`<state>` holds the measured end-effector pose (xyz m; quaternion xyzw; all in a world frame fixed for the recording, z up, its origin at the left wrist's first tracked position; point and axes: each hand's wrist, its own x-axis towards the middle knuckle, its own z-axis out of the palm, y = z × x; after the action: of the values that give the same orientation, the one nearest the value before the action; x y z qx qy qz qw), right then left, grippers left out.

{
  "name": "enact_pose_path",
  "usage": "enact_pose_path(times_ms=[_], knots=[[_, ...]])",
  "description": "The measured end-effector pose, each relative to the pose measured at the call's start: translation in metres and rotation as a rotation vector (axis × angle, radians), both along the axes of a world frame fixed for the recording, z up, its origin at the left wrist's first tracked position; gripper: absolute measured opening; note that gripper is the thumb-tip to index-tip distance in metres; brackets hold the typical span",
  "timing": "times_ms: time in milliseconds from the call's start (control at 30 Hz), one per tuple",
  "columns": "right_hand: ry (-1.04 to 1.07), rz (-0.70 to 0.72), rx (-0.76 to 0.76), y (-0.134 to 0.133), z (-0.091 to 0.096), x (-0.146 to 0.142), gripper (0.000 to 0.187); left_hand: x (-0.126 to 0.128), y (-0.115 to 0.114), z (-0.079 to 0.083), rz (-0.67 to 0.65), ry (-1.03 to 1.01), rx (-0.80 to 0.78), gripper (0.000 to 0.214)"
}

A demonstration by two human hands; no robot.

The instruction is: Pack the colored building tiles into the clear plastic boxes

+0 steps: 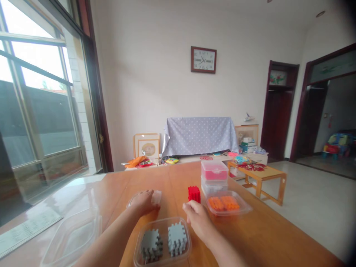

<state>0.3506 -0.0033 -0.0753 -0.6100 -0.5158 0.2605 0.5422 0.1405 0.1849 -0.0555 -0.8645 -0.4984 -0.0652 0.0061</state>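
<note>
My left hand (144,202) reaches over a clear plastic container (158,195), its fingers bent down around the rim. The hand hides much of that container. My right hand (198,216) is closed, thumb against the curled fingers, just in front of a stack of red notched tiles (194,193). Whether anything is between those fingers is hidden. Between my forearms sits an open clear plastic box (164,222) holding two stacks of grey notched tiles (177,234). To the right, another clear box (244,207) contains orange notched tiles (224,203).
Behind the orange tiles stand two stacked lidded boxes (214,172), the upper one with pink contents. A large clear container (73,233) and a printed sheet (26,231) lie at the left of the wooden table (172,176). A low wooden stool (260,178) stands beyond.
</note>
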Motion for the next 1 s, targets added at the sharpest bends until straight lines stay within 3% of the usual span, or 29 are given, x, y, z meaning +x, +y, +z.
enact_pose_path(times_ms=[267,567,633,700,833,900,1000], knots=[[0.006,-0.002,0.004,-0.003,0.004,0.001,0.043,-0.002,-0.018,0.021,-0.003,-0.017,0.120,0.030],[-0.030,0.005,0.015,-0.004,0.005,0.005,0.043,-0.029,-0.034,0.055,0.149,-0.186,0.292,0.031],[-0.018,-0.020,0.024,-0.004,0.004,0.007,0.043,-0.035,-0.040,0.057,0.171,-0.371,0.309,0.033],[-0.003,-0.060,0.033,-0.004,0.005,0.009,0.045,-0.038,-0.046,0.056,0.150,-0.730,0.247,0.034],[0.051,-0.113,0.094,-0.011,0.015,0.011,0.054,-0.038,-0.070,0.051,0.053,-1.497,-0.103,0.042],[0.097,-0.115,0.137,-0.016,0.023,0.009,0.060,-0.039,-0.088,0.049,0.030,-1.707,-0.263,0.046],[0.143,-0.098,0.177,-0.025,0.034,0.002,0.067,-0.041,-0.118,0.048,0.038,-1.836,-0.428,0.044]])
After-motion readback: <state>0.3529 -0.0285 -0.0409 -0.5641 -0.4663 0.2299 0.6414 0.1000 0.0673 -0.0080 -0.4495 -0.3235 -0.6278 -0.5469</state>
